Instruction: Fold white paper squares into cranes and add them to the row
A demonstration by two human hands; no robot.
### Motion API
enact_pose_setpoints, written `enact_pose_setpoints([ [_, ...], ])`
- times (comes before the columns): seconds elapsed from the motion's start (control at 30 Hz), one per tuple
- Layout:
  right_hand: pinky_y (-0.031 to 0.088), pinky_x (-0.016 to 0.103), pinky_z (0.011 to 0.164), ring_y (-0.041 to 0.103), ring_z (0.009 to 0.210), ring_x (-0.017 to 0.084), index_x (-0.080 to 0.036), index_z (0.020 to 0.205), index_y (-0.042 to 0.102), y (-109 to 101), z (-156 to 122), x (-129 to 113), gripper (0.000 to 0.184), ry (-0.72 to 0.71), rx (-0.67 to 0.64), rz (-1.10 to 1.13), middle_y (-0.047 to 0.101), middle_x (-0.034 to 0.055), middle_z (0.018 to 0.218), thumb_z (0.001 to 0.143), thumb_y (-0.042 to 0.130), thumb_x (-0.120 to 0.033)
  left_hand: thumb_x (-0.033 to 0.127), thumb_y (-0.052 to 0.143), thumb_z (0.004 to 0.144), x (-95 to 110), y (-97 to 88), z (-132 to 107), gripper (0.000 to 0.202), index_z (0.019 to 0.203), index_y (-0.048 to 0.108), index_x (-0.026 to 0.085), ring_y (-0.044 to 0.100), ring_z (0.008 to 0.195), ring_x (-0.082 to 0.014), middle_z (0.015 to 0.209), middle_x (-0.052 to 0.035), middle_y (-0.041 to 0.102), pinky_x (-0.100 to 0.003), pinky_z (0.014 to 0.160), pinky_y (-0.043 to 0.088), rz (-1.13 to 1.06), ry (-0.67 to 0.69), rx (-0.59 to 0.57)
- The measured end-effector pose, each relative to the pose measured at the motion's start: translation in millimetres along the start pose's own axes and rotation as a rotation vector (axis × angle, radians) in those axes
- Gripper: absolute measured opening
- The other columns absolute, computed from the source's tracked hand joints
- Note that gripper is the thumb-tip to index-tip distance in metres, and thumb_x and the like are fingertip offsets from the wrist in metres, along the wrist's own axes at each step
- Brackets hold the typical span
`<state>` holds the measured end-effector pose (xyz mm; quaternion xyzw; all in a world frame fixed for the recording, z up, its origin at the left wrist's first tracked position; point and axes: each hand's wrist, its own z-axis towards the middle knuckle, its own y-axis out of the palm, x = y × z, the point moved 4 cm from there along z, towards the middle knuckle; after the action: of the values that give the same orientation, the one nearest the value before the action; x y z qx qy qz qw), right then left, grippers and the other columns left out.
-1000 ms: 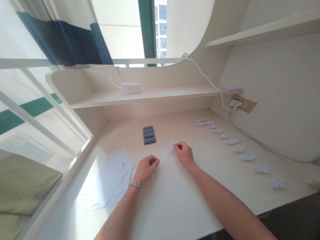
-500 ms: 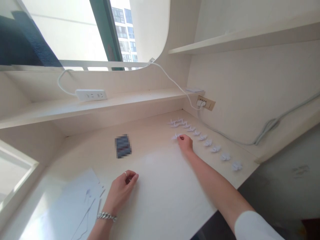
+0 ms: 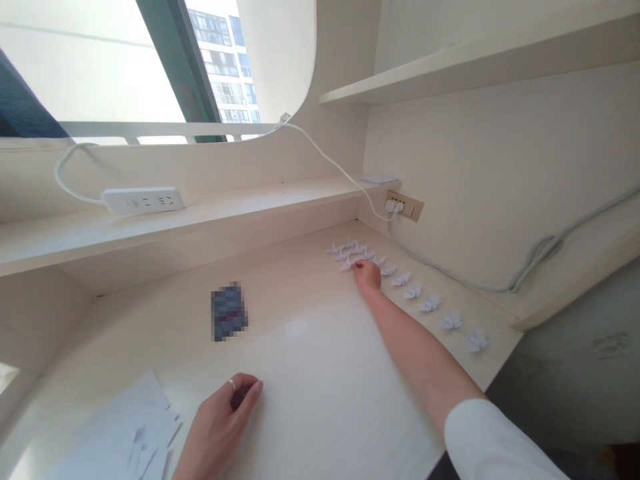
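My right hand [image 3: 367,275] reaches to the far right of the desk, its fingertips pinched on a small white paper crane [image 3: 347,266]. Just beyond it sit several folded paper cranes [image 3: 334,249] in a cluster. More of them run in a line along the right wall toward me, such as a near paper crane [image 3: 477,341]. My left hand [image 3: 220,420] rests low over the desk at the front, thumb against its curled fingers, with a ring on one finger. Nothing shows in its grip.
White paper sheets [image 3: 107,427] with cut strips lie at the front left. A blurred dark patch [image 3: 229,311] is on the desk [image 3: 300,353]. Behind, a shelf holds a power strip [image 3: 143,200]. A white cable [image 3: 333,160] runs to the wall socket [image 3: 405,205]; grey cables [image 3: 535,257] follow the right wall.
My right hand has carried the paper crane farther back, up to the other cranes. The view has shifted rightward. My left hand stays curled near the front of the desk.
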<state>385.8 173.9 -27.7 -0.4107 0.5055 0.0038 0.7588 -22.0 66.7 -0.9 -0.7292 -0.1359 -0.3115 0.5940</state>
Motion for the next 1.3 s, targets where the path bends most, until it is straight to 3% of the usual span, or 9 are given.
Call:
enact_pose_setpoints([
  [1.3, 0.049, 0.031, 0.08, 0.067, 0.097, 0.025, -0.023, 0.094, 0.075, 1.9, 5.3, -1.9, 0.022, 0.054, -0.005, -0.071, 0.074, 0.0086, 0.1, 0.076, 0.065, -0.032, 0.055, 0.044, 0.085, 5.2, -1.0, -0.6, 0.038, 0.083, 0.065, 0.024, 0.064, 0.072, -0.0216, 0.075, -0.0011, 0.07, -0.031, 0.068, 0.047, -0.019, -0.008, 0.002],
])
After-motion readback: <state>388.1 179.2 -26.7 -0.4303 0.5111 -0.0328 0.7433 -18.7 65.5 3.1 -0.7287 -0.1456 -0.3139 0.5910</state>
